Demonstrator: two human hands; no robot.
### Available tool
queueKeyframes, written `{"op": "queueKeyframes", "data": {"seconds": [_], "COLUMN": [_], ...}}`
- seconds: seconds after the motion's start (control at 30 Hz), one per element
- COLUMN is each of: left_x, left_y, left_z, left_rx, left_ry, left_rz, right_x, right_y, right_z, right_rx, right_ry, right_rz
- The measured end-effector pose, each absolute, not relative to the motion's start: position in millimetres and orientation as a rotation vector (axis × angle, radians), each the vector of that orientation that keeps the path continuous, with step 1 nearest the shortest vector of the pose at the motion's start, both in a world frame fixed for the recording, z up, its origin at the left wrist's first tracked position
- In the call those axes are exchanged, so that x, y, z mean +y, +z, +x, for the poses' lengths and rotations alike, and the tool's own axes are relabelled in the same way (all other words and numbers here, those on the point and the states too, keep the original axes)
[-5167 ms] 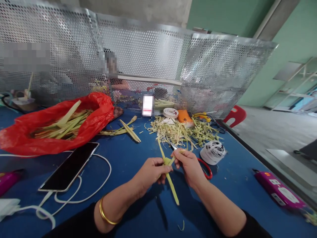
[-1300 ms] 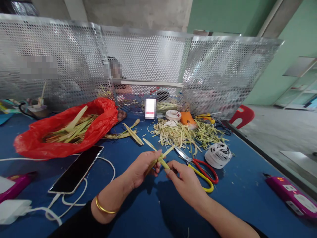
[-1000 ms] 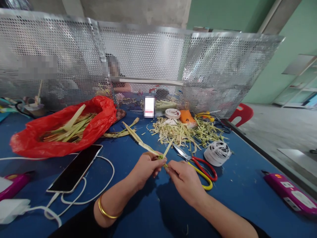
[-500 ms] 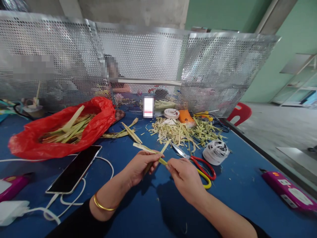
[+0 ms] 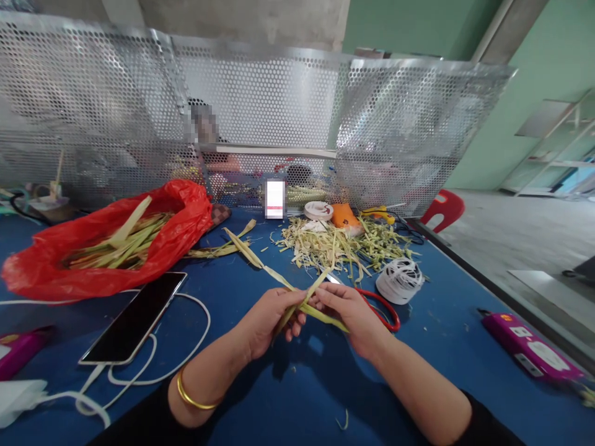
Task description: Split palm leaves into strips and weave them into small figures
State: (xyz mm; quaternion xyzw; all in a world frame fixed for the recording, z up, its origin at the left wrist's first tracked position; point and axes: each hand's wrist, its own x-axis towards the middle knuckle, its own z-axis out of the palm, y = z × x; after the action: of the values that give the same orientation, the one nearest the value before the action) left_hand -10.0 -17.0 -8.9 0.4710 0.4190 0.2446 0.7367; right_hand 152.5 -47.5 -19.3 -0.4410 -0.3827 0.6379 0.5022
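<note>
Flat pale-green leaf strips (image 5: 320,313) cross one another between my two hands over the blue table. My left hand (image 5: 274,314) is closed, pinching the strips near their crossing with thumb and fingers. On the other side of the crossing, my right hand (image 5: 346,310) is closed with its fingertips on the strips; one strip end runs under its palm. Just behind the right hand lie scissors (image 5: 383,310) with a red handle, partly covered by that hand. A pile of cut leaf scraps (image 5: 320,244) spreads beyond the hands.
A red plastic bag (image 5: 41,266) of dried leaves stands left, with a phone (image 5: 134,319) and white cable (image 5: 204,322) before it. A roll of white string (image 5: 400,282) and a purple box-like object (image 5: 530,347) lie right. A perforated metal screen (image 5: 260,80) closes off the back; a person sits behind it.
My right hand has moved up and closer to the left, its fingers now at the crossing. One strip now points down to the right. The right hand covers the scissors differently.
</note>
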Motion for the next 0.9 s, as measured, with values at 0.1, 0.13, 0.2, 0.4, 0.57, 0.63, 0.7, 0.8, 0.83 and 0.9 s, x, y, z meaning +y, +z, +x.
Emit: {"op": "queueKeyframes", "data": {"seconds": [0.1,0.13,0.2,0.4,0.57,0.63,0.7,0.8,0.83,0.9], "left_x": [-17.9,-18.5,-20.0,-22.9,-24.4,-25.2,-25.8,-25.8,-25.7,-25.7], "left_y": [-5.8,-5.1,-4.5,-8.2,-8.7,-8.3,-8.6,-10.0,-10.2,-10.0], "left_z": [-10.5,-10.4,-9.6,-7.4,-4.7,-3.8,-3.5,-4.3,-4.6,-4.9], "left_rx": [0.969,0.986,1.000,1.002,0.999,0.996,0.991,0.970,0.967,0.972], "left_ry": [0.533,0.527,0.506,0.439,0.440,0.439,0.434,0.439,0.438,0.432], "left_rz": [1.053,1.056,1.053,1.133,1.177,1.184,1.189,1.202,1.207,1.211], "right_x": [-44.3,-43.1,-41.1,-40.2,-40.8,-40.6,-40.6,-41.2,-41.5,-41.9], "right_y": [-16.6,-16.0,-15.9,-21.9,-29.1,-31.2,-32.4,-32.1,-31.6,-30.3], "right_z": [159.7,161.8,163.9,156.2,152.0,151.8,151.3,149.6,149.1,148.3], "right_rx": [-0.946,-0.978,-1.043,-1.148,-1.068,-1.065,-1.049,-1.008,-0.996,-0.982], "right_ry": [1.606,1.596,1.542,1.325,1.124,1.067,1.033,1.021,1.023,1.032], "right_rz": [-1.055,-1.065,-1.098,-1.156,-1.223,-1.240,-1.249,-1.239,-1.236,-1.231]}}
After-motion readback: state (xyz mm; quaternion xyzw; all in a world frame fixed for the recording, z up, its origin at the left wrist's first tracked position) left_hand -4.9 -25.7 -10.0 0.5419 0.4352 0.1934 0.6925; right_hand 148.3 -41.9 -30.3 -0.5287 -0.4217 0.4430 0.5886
